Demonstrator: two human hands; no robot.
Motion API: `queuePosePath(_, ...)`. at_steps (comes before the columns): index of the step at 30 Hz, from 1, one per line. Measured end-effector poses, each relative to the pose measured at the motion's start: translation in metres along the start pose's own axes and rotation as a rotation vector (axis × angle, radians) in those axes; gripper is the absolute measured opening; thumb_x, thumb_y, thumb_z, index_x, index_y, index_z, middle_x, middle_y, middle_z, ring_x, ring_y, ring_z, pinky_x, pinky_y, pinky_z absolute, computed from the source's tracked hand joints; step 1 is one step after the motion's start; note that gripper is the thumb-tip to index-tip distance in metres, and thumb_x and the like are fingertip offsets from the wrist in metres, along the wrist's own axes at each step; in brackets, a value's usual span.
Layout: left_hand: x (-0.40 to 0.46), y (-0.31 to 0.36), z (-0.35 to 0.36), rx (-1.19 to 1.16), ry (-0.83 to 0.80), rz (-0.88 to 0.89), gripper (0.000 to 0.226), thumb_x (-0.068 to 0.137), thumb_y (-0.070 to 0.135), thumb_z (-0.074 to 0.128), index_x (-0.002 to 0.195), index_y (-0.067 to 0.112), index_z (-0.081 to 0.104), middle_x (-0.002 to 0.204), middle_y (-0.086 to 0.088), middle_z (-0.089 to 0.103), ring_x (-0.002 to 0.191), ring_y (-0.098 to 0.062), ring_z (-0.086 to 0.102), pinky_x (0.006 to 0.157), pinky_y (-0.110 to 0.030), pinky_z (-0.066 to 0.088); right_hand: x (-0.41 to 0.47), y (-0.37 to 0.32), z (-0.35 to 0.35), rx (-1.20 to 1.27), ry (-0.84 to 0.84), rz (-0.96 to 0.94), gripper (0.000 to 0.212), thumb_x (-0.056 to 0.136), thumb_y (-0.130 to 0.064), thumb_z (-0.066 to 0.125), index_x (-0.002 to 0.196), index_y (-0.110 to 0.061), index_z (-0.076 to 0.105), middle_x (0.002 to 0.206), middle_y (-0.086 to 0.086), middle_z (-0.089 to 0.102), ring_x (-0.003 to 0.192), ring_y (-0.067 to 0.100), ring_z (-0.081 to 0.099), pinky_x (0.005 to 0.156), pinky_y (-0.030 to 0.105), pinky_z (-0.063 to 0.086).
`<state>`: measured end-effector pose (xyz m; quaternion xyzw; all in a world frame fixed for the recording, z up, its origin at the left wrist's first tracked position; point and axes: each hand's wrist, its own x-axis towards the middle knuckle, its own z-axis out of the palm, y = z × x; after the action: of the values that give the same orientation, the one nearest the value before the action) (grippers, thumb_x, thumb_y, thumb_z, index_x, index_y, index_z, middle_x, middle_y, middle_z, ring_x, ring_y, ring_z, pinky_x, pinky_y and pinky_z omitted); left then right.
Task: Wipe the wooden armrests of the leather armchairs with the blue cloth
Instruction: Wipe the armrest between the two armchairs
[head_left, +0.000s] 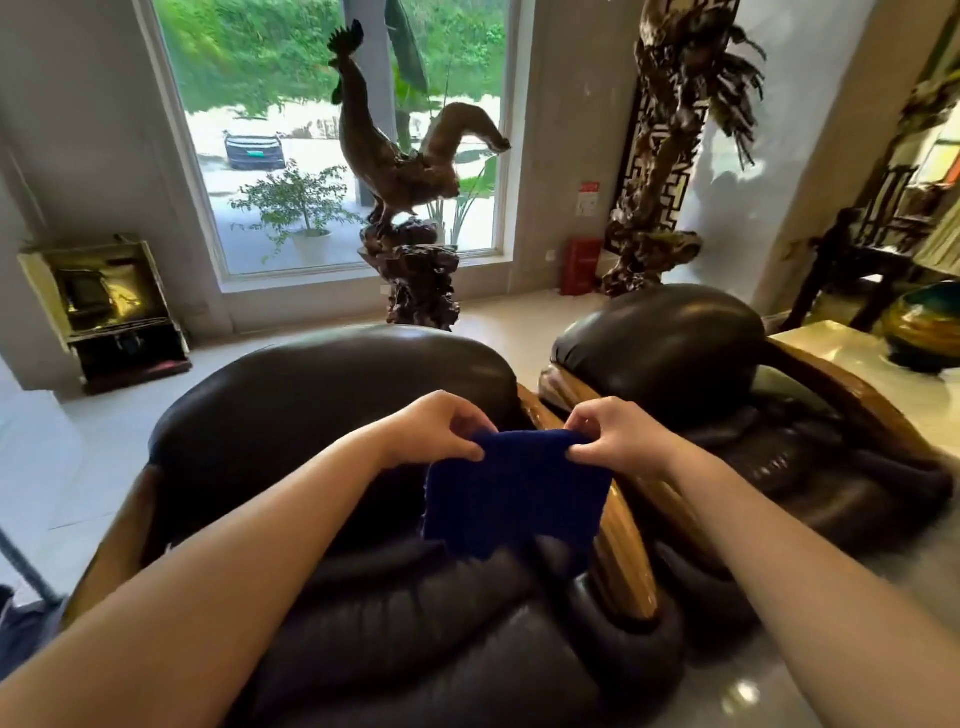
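Observation:
A dark blue cloth (511, 493) hangs flat between my hands, above the near armchair's seat. My left hand (436, 428) pinches its upper left corner and my right hand (615, 434) pinches its upper right corner. The near black leather armchair (322, 395) fills the lower middle. Its right wooden armrest (621, 556) runs just under the cloth's right edge, and its left wooden armrest (117, 540) shows at the lower left. A second leather armchair (670, 343) stands to the right, with a wooden armrest (852, 395) along its right side.
A carved wooden rooster on a stump (400, 171) stands behind the near chair, before a large window (280, 130). A tall root carving (675, 130) rises behind the second chair. A glossy table (841, 353) with a round vase (922, 327) sits right. A low cabinet (104, 312) stands left.

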<state>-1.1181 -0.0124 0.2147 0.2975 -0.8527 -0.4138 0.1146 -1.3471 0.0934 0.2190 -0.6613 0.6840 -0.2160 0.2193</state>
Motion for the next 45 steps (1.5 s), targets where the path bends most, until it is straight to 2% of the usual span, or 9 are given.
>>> queuePosePath(9, 0.144, 0.012, 0.059, 0.075, 0.009, 0.026, 0.027, 0.074, 0.012, 0.068, 0.095, 0.028, 0.071, 0.089, 0.007, 0.072, 0.082, -0.007, 0.066, 0.082, -0.027, 0.054, 0.032, 0.13, -0.054, 0.073, 0.06, 0.06, 0.013, 0.074, -0.014, 0.071, 0.082, -0.021, 0.064, 0.086, 0.003, 0.071, 0.08, 0.015, 0.067, 0.067, 0.025, 0.055)
queuePosePath(18, 0.276, -0.008, 0.141, 0.037, 0.052, -0.126, 0.027, 0.073, 0.007, 0.069, 0.1, 0.014, 0.07, 0.097, -0.006, 0.072, 0.09, -0.018, 0.067, 0.089, -0.038, 0.052, 0.089, 0.273, -0.085, 0.07, -0.026, 0.122, 0.014, 0.072, -0.014, 0.072, 0.081, -0.022, 0.065, 0.081, -0.003, 0.067, 0.078, 0.013, 0.065, 0.067, 0.027, 0.053)
queuePosePath(23, 0.326, -0.033, 0.197, -0.011, 0.083, -0.254, 0.029, 0.074, 0.002, 0.068, 0.101, 0.012, 0.069, 0.099, -0.008, 0.072, 0.091, -0.019, 0.067, 0.088, -0.034, 0.052, 0.121, 0.353, -0.074, 0.093, -0.153, 0.111, 0.016, 0.075, -0.015, 0.071, 0.082, -0.027, 0.062, 0.079, -0.009, 0.064, 0.078, 0.009, 0.063, 0.065, 0.023, 0.05)
queuePosePath(28, 0.364, -0.061, 0.247, -0.096, 0.172, -0.414, 0.027, 0.076, 0.003, 0.068, 0.1, 0.015, 0.069, 0.096, -0.006, 0.071, 0.078, -0.003, 0.063, 0.075, -0.016, 0.05, 0.164, 0.422, -0.062, 0.1, -0.279, 0.054, 0.015, 0.077, -0.016, 0.07, 0.086, -0.024, 0.062, 0.088, -0.005, 0.065, 0.084, 0.01, 0.062, 0.072, 0.026, 0.052)
queuePosePath(32, 0.396, -0.089, 0.272, -0.162, 0.153, -0.534, 0.025, 0.078, 0.007, 0.067, 0.096, 0.024, 0.069, 0.089, 0.005, 0.07, 0.082, -0.005, 0.065, 0.075, -0.024, 0.054, 0.196, 0.467, -0.039, 0.13, -0.37, 0.074, 0.016, 0.079, -0.015, 0.068, 0.089, -0.026, 0.062, 0.087, -0.007, 0.064, 0.082, 0.008, 0.063, 0.07, 0.025, 0.054)
queuePosePath(36, 0.424, -0.132, 0.287, -0.208, 0.135, -0.603, 0.024, 0.079, 0.014, 0.066, 0.087, 0.037, 0.065, 0.089, 0.01, 0.069, 0.083, -0.002, 0.066, 0.07, -0.021, 0.054, 0.238, 0.507, -0.004, 0.134, -0.428, 0.093, 0.018, 0.078, -0.017, 0.068, 0.086, -0.03, 0.059, 0.087, -0.008, 0.063, 0.08, 0.005, 0.062, 0.063, 0.02, 0.05)
queuePosePath(40, 0.459, -0.191, 0.293, -0.169, 0.113, -0.631, 0.023, 0.082, 0.014, 0.063, 0.097, 0.03, 0.065, 0.096, 0.008, 0.067, 0.092, -0.006, 0.064, 0.082, -0.03, 0.055, 0.297, 0.541, 0.037, 0.118, -0.467, 0.091, 0.019, 0.078, -0.017, 0.068, 0.083, -0.032, 0.058, 0.089, -0.009, 0.06, 0.082, 0.005, 0.06, 0.062, 0.019, 0.048)
queuePosePath(42, 0.481, -0.217, 0.29, -0.12, 0.221, -0.61, 0.027, 0.084, 0.011, 0.059, 0.105, 0.028, 0.063, 0.103, 0.008, 0.064, 0.101, -0.009, 0.061, 0.087, -0.029, 0.052, 0.329, 0.551, 0.056, 0.128, -0.403, 0.104, 0.018, 0.079, -0.016, 0.067, 0.087, -0.03, 0.059, 0.092, -0.008, 0.061, 0.086, 0.007, 0.06, 0.069, 0.022, 0.05)
queuePosePath(45, 0.506, -0.246, 0.3, 0.087, 0.646, -0.502, 0.047, 0.091, 0.017, 0.048, 0.136, 0.024, 0.038, 0.14, 0.005, 0.044, 0.134, -0.012, 0.035, 0.109, -0.027, 0.028, 0.357, 0.563, 0.092, 0.127, 0.079, 0.081, 0.03, 0.085, -0.023, 0.061, 0.114, -0.025, 0.055, 0.117, 0.0, 0.06, 0.112, 0.015, 0.054, 0.091, 0.026, 0.042)
